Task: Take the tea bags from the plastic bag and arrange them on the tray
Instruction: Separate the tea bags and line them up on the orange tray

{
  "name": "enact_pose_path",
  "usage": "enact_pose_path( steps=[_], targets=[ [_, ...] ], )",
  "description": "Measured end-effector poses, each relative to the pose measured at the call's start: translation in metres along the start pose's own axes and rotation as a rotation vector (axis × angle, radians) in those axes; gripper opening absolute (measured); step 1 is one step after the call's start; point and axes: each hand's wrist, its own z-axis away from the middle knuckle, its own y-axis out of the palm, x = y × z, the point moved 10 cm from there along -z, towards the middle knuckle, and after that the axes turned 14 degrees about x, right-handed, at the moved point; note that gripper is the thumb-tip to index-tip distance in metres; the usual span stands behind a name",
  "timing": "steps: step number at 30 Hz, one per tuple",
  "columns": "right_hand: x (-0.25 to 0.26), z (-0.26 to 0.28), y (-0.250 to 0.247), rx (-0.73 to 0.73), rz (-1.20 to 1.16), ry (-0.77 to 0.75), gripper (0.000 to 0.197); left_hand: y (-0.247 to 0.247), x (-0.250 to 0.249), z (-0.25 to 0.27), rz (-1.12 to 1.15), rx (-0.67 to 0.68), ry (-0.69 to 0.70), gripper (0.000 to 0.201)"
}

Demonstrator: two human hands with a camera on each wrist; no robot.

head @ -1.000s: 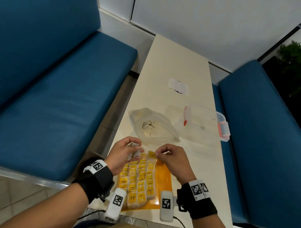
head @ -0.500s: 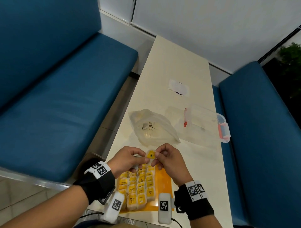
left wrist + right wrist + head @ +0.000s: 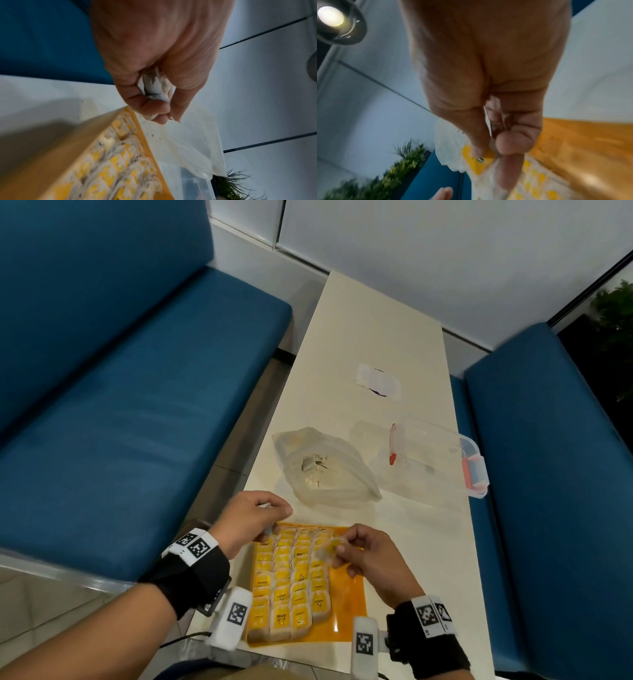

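Bare orange strip of the tray [image 3: 349, 597] lay open under my right hand [image 3: 371, 559]; rows of tea bags [image 3: 291, 580] crowded the left, plastic bag [image 3: 325, 470] blocked ahead.

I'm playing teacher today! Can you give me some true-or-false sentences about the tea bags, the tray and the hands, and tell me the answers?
1. The right hand pinches a tea bag with a yellow tag. True.
2. The left hand is empty. False: it grips some crumpled white tea bags.
3. The orange tray already holds rows of tea bags. True.
4. The plastic bag lies on the blue seat. False: it lies on the table, beyond the tray.
5. The clear plastic box sits on the tray. False: it sits on the table beside the plastic bag.
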Motion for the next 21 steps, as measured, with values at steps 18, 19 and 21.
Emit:
enact_pose_path(
  steps=[18, 19, 21],
  targets=[
    [-0.103, 0.003, 0.033, 0.121, 0.625, 0.507, 0.022, -0.035, 0.014, -0.006, -0.337, -0.079, -0.063, 0.018],
    [-0.105, 0.003, 0.034, 0.117, 0.607, 0.509, 0.022, -0.035, 0.017, -0.006, -0.348, -0.071, -0.07, 0.016],
    [-0.109, 0.003, 0.036, 0.103, 0.593, 0.514, 0.023, -0.035, 0.021, -0.008, -0.365, -0.057, -0.078, 0.011]
  ],
)
